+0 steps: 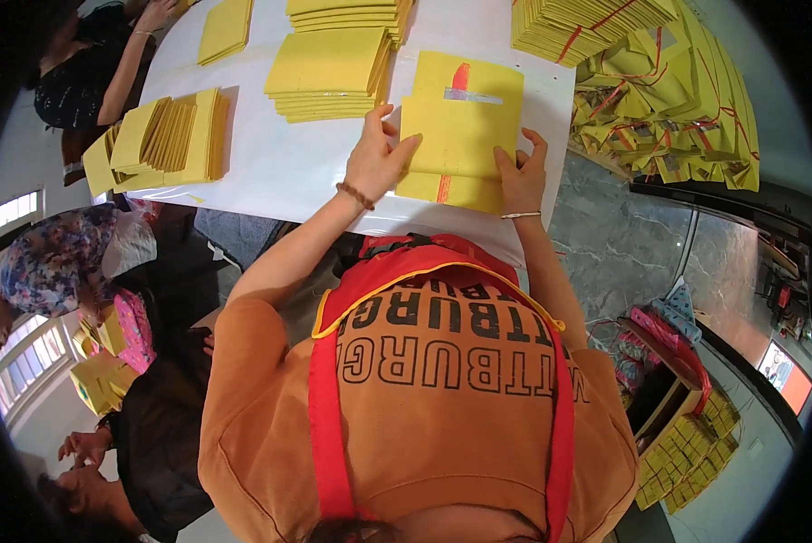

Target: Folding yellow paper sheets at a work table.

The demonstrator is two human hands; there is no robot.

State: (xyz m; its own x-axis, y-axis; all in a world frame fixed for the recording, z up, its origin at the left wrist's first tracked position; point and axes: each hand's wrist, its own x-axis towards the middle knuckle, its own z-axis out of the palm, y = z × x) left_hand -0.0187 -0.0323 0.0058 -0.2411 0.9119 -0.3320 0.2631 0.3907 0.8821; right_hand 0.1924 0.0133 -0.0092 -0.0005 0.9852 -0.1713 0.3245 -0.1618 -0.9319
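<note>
yellow paper piece [465,131]: on the white table [275,172], 1 o'clock from view centre | your left hand [377,158]: at its 8 o'clock edge, thumb touching, fingers apart | your right hand [522,179]: 4 o'clock edge, likewise | yellow stack [324,68]: 11 o'clock

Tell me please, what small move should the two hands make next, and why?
Perhaps bring the left hand and the right hand gently inward, to even up the yellow paper on the table. This seems sensible because the hands are at opposite sides of the paper, and its left edge looks stepped rather than straight.
</note>
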